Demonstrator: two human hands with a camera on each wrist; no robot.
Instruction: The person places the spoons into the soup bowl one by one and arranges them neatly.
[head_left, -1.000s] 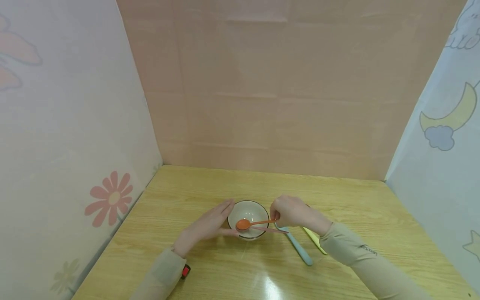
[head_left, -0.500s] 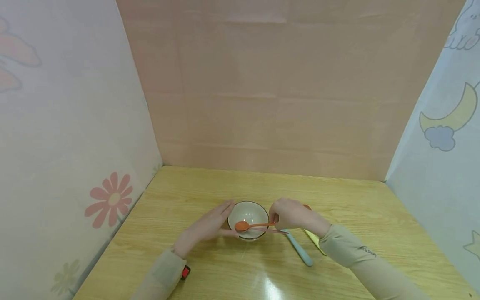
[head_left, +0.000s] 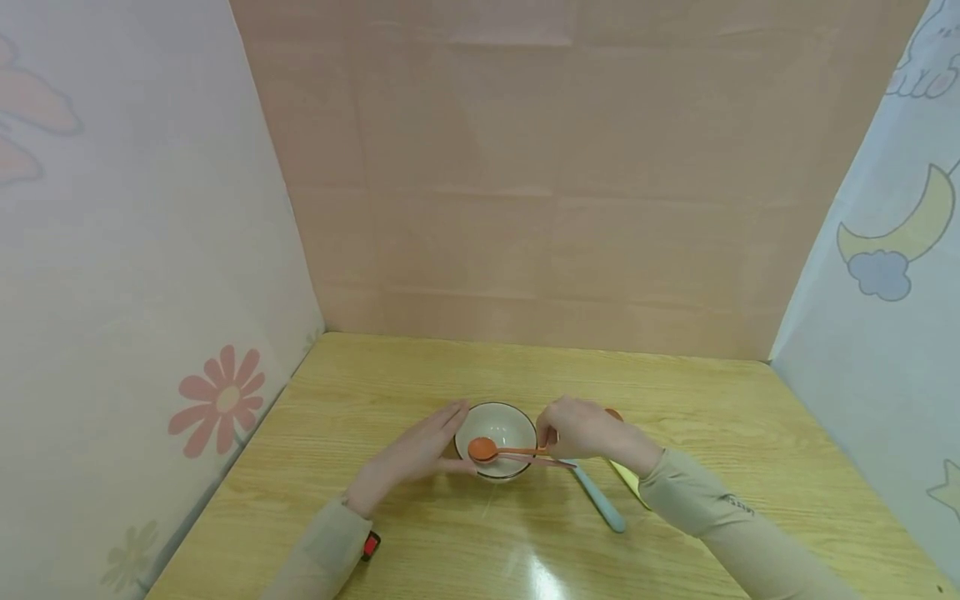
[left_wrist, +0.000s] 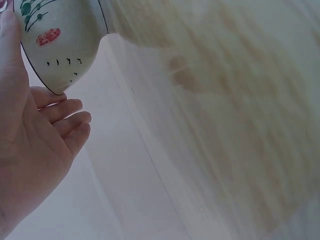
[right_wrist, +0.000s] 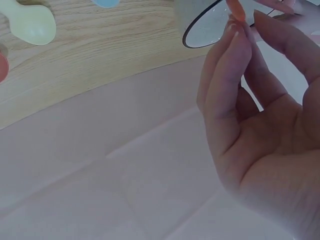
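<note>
A white bowl with a dark rim stands on the table; painted leaves and a red motif show on the bowl's outside. My left hand holds the bowl from the left, thumb at the near side and fingers at the far side. Between thumb and fingertips, my right hand pinches the handle of an orange spoon, its head inside the bowl. Beneath that handle, a pink utensil leans across the bowl's right rim; its head is hidden.
Right of the bowl lies a light blue utensil, partly behind the pink one. A yellow spoon and a red-orange utensil lie partly under the right forearm. Paper-covered walls enclose the wooden table.
The right hand has shifted slightly left and lower with the orange spoon, whose head sits a little further left in the bowl. The left hand and bowl stay nearly still.
</note>
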